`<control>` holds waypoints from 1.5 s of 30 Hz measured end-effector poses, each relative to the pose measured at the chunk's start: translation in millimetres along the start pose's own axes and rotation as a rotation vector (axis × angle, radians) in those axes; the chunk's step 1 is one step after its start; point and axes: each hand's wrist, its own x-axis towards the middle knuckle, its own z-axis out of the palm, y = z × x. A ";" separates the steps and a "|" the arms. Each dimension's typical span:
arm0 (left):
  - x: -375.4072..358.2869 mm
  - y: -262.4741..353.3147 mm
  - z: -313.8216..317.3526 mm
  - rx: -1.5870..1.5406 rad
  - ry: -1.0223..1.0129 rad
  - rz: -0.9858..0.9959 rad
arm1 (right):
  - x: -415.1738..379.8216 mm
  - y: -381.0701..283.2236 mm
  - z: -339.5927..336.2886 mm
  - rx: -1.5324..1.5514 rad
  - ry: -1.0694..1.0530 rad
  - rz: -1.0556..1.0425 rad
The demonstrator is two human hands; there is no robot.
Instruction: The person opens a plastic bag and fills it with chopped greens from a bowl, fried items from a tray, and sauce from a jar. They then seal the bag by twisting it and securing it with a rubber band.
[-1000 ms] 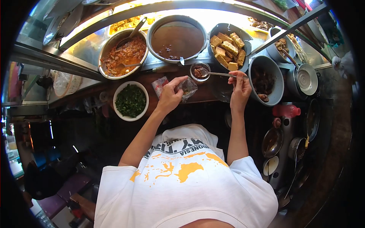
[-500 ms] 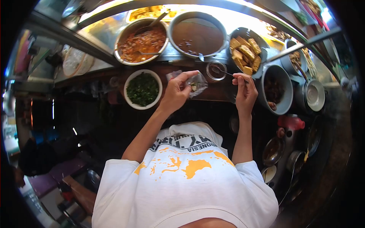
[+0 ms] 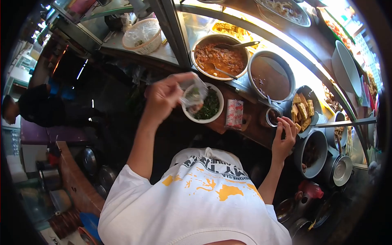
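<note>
While the small clear plastic bag [image 3: 192, 94] hangs lifted above the counter, over the near edge of the white bowl of chopped greens [image 3: 207, 105], your left hand [image 3: 163, 96] has it pinched by the top, thumb and fingers pressed together on the plastic. Something dark and a little pale sits in the bottom of the bag, so filling looks to be the step in hand, with some already in.

Your right hand [image 3: 284, 134] is over at the small glass bowl [image 3: 272, 116], fingers curled together at its rim; whether they pinch a spoon there I cannot tell, the blur hides it.

Next, I judge, you need the bag mouth held open and steady and brought near whichever dish you draw from, since one hand alone must keep it from folding shut.

Around these: a sealed packet [image 3: 234, 114] lying flat between the greens and the glass bowl, a pan of orange stew [image 3: 219, 59] with spoons in it, a pot of brown sauce [image 3: 270, 76], and a bowl of fried tofu [image 3: 302, 111] just beyond your right hand.
</note>
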 end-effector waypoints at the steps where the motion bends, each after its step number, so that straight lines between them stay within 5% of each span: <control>1: 6.5 2.0 -20.2 -0.004 0.070 0.039 | -1.0 -7.0 1.2 0.014 -0.020 0.006; 9: 130.2 -5.9 -199.4 0.107 0.382 0.267 | -11.4 -41.6 22.3 0.109 -0.113 -0.003; 14: 206.4 -49.3 -260.7 0.264 0.444 0.191 | -21.9 -43.8 32.9 0.086 -0.148 0.013; 15: 220.8 -63.4 -280.2 0.384 0.433 0.049 | -23.4 -43.5 34.7 0.074 -0.160 0.007; 17: 247.3 -114.4 -331.8 1.114 0.458 0.184 | -27.2 -39.8 39.8 0.063 -0.160 -0.017; 20: 219.4 -75.8 -278.9 1.581 0.498 0.017 | -34.5 -27.3 48.4 0.063 -0.147 -0.018; 22: 174.0 -35.3 -205.7 1.298 0.427 0.370 | -40.5 -20.3 50.7 0.062 -0.175 0.058; 24: 100.2 -1.0 -90.0 0.709 0.181 0.294 | -48.4 -12.0 57.1 0.034 -0.194 0.150; 25: 63.6 5.3 -35.2 0.619 0.046 0.410 | -53.6 -8.0 59.0 0.025 -0.224 0.203; 27: 10.5 -26.9 42.0 0.504 -0.312 0.447 | -57.6 -1.0 66.5 0.030 -0.281 0.283; 30: -25.1 -113.8 127.3 0.419 -0.469 0.440 | -65.2 2.1 71.9 0.047 -0.315 0.273; 34: -13.2 -184.0 155.9 0.799 -0.278 0.588 | -77.3 7.2 75.5 0.106 -0.375 0.240; 41: -2.4 -213.1 150.0 0.638 -0.213 0.642 | -86.0 6.6 81.6 0.167 -0.389 0.077; 45: 1.0 -198.7 161.4 0.516 -0.135 0.574 | -78.6 0.0 90.6 0.000 -0.360 -0.225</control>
